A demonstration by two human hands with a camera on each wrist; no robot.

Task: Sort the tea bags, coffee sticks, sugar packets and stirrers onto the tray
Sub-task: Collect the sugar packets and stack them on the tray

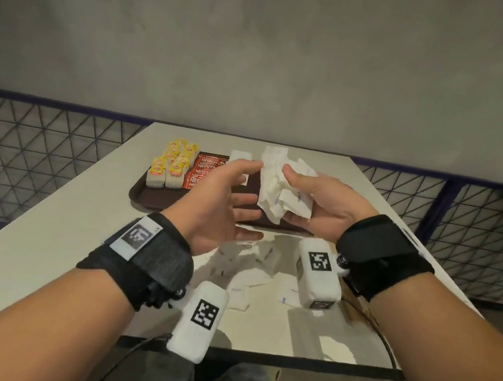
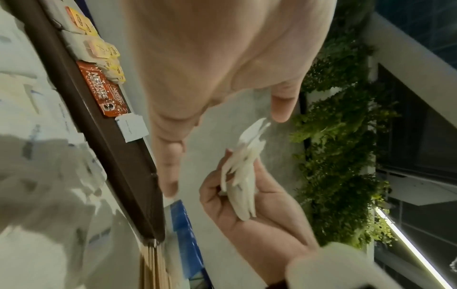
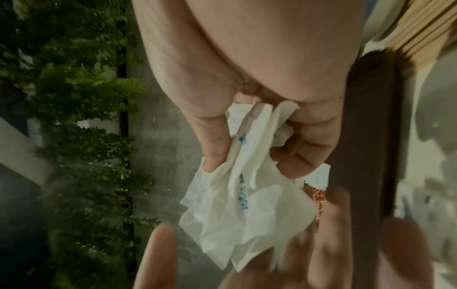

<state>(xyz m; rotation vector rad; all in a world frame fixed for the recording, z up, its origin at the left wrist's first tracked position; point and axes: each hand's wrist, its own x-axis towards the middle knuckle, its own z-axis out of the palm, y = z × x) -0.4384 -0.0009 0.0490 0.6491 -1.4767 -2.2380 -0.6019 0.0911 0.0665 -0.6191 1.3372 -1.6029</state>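
1. Above the tray [image 1: 156, 200], near its middle, the right hand [image 1: 316, 207] clutches a bundle of white sugar packets [image 1: 279, 191]; thumb on top, fingers curled beneath, per the right wrist view [image 3: 247, 195].
2. Left hand [image 1: 219, 198] is empty, fingers spread and relaxed, palm turned toward the bundle. Its fingertips sit just beside the bundle's left edge; whether they touch cannot be told.
3. Bundle is fanned and uneven. From the grip, the free ends of the packets project away from the body and toward the left hand. Long axis runs roughly away from the person.
4. Relative to the grip: tea bags [image 1: 172, 161] lie far left on the tray, coffee sticks [image 1: 203, 173] next, just left of the left hand. One white packet [image 1: 240, 157] already lies on the tray beyond the left fingertips, right of the coffee sticks.
5. Below and nearer the body than the grip, more loose packets [image 1: 251, 269] lie on the table [image 1: 56, 225], off the tray. Stirrers [image 2: 153, 269] show at the tray's end in the wrist views.
6. Judgement: sugar stage in hand; tea and coffee look sorted, sugar partly, stirrers not yet.
7. Judgement: target spot is beyond and slightly left of the grip, beside the lone packet. The right hand already holds the load; the left is nearer that spot and placed to square the bundle or take packets off.
8. Risk: the loose fan may shed packets on release.
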